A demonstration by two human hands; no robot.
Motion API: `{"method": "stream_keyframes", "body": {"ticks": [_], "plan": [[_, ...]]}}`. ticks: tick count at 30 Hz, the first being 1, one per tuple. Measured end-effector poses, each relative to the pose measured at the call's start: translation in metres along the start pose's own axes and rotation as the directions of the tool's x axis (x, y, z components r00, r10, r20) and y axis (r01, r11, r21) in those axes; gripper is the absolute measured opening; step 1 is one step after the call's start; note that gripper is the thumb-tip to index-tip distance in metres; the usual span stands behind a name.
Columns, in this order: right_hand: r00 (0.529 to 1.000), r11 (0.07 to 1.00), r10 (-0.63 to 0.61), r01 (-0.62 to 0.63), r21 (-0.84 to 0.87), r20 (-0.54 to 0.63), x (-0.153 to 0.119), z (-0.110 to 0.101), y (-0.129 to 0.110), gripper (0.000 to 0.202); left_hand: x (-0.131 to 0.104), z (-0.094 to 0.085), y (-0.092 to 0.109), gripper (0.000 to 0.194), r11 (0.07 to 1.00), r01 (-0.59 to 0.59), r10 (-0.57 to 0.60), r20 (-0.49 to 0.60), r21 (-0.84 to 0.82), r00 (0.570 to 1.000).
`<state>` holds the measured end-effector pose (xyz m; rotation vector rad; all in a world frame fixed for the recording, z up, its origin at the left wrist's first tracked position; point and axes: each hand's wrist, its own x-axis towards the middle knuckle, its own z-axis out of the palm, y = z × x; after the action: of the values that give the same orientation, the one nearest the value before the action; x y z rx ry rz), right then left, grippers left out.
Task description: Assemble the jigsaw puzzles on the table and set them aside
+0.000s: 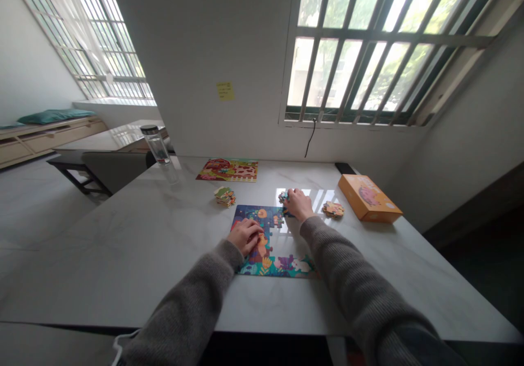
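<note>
A partly assembled jigsaw puzzle [282, 266] lies on the white marbled table, with dark blue, teal and orange pictures and a gap at its right middle. My left hand [245, 236] rests on the puzzle's left side, fingers stretched out and holding nothing. At the puzzle's upper right, my right hand [299, 204] has its fingers curled down around puzzle pieces [282, 196]. Those fingers partly hide the pieces, and the right sleeve covers the lower right corner of the puzzle.
Stacked puzzle pieces [225, 196] sit left, another stack [333, 209] right. A finished farm puzzle [229, 170] lies near the wall. An orange box [369, 198] and black flat object [344, 168] are at right; a glass bottle [156, 145] stands at the left edge.
</note>
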<state>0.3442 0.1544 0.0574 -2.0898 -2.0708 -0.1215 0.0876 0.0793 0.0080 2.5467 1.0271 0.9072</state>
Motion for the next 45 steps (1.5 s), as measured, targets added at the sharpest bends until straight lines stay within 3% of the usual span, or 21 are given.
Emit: {"method": "stream_keyframes", "body": {"ticks": [13,16,18,21,24,30,35,39,45], "plan": [[0.997,0.997,-0.071,0.071,-0.001,0.024,0.000,-0.015,-0.006,0.033,0.000,-0.005,0.005,0.023,1.000,0.008,-0.008,-0.011,-0.024,1.000],[0.990,0.989,-0.142,0.143,0.047,-0.012,-0.003,-0.020,-0.004,0.036,0.002,-0.009,0.007,0.025,1.000,0.031,-0.031,-0.038,-0.003,0.999],[0.964,0.955,-0.257,0.264,0.136,-0.068,-0.012,-0.024,-0.006,0.033,0.003,-0.010,0.008,0.025,0.998,0.056,-0.056,-0.088,0.001,0.995],[0.885,0.832,-0.429,0.465,0.302,-0.181,-0.038,-0.027,-0.010,0.029,0.005,-0.011,0.009,0.024,0.998,0.064,-0.067,-0.171,-0.027,0.983],[0.832,0.726,-0.489,0.555,0.406,-0.263,-0.071,-0.030,-0.017,0.029,0.005,-0.010,0.011,0.027,0.997,-0.017,0.003,-0.189,-0.069,0.982],[0.811,0.627,-0.514,0.578,0.523,-0.280,-0.113,-0.030,-0.029,0.036,0.004,-0.006,0.017,0.044,0.989,-0.072,0.049,-0.174,-0.132,0.983],[0.812,0.579,-0.507,0.570,0.582,-0.291,-0.123,-0.026,-0.032,0.042,0.002,-0.006,0.019,0.036,0.984,-0.135,0.118,-0.146,-0.113,0.982],[0.825,0.544,-0.489,0.543,0.640,-0.284,-0.130,-0.024,-0.026,0.041,0.001,-0.005,0.022,0.032,0.989,-0.117,0.106,-0.111,-0.091,0.988],[0.886,0.611,-0.377,0.456,0.647,-0.269,-0.145,-0.019,-0.005,0.031,-0.002,-0.004,0.031,0.025,0.996,-0.077,0.076,-0.041,-0.045,0.996]]}}
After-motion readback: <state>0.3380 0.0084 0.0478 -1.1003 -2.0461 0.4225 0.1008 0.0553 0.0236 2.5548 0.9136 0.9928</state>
